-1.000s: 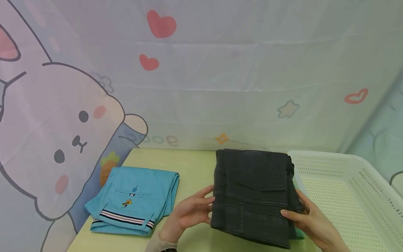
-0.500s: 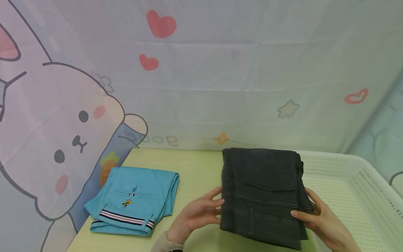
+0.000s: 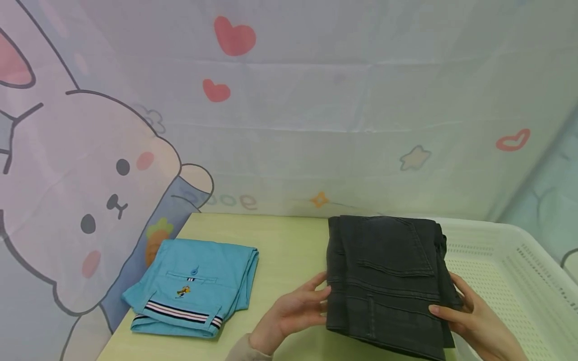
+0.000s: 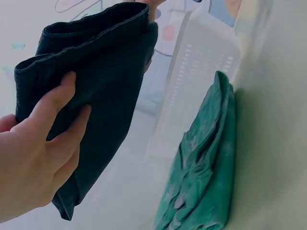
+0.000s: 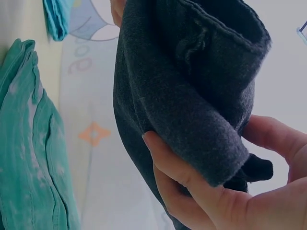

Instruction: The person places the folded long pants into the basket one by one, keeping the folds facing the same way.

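Note:
Folded black jeans (image 3: 388,281) hang in the air between both hands, pocket side up in the head view. My left hand (image 3: 293,316) holds their left side, and in the left wrist view its fingers (image 4: 72,129) lie spread along the underside. My right hand (image 3: 478,321) grips the right side, thumb on top; the right wrist view shows its fingers (image 5: 177,167) beneath the folded layers. Below the jeans, a folded green garment with pale patches (image 4: 206,167) lies on the table, hidden by them in the head view.
Folded light-blue trousers (image 3: 194,286) with a striped waistband lie at the table's left. A white perforated plastic basket (image 3: 496,228) stands at the right, beside the jeans. Behind the yellow-green table (image 3: 280,235) hangs a printed cloth backdrop (image 3: 316,100).
Both hands have carried the black jeans to the right, closer over the basket's left side. The green garment's edges, earlier visible beside the jeans, are now covered in the head view.

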A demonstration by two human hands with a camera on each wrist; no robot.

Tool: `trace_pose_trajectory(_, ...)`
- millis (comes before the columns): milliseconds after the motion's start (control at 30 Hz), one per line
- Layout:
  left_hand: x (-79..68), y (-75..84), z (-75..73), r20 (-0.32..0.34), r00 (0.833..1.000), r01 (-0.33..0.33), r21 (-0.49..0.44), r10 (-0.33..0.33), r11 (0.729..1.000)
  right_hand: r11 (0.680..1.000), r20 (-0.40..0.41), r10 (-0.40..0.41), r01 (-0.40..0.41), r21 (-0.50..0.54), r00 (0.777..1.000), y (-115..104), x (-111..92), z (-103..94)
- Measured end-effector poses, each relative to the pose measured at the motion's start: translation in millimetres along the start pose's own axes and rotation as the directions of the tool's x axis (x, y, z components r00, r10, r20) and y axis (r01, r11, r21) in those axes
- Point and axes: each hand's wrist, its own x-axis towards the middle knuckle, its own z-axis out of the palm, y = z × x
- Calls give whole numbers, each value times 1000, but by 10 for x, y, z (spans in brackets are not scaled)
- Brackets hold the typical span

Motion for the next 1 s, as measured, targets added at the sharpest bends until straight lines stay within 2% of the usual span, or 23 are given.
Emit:
trace_pose_trajectory(233,70,-68,6,62,998,9,-3,-9,1000,1000,-35,-3,2,-9,999,66,-24,-62)
trace_pose_trajectory(333,99,-82,19,41,999,10,9,-10,1000,1000,-39,-7,7,-21,999,98,-32,-102)
trace_pose_trajectory(533,167,-131,26,10,1000,-6,92,5,996,991,-128,26,-42,-125,991,120,-58,-103)
trace_pose_trajectory(733,211,-167,45,21,1000,-4,84,2,996,980,-185,97,-126,-153,978,90,-90,-113)
trace_pose_trajectory(1000,264,-232,75,-38,999,-12,64,14,998,971,-218,131,-170,-170,967,94,-123,-153)
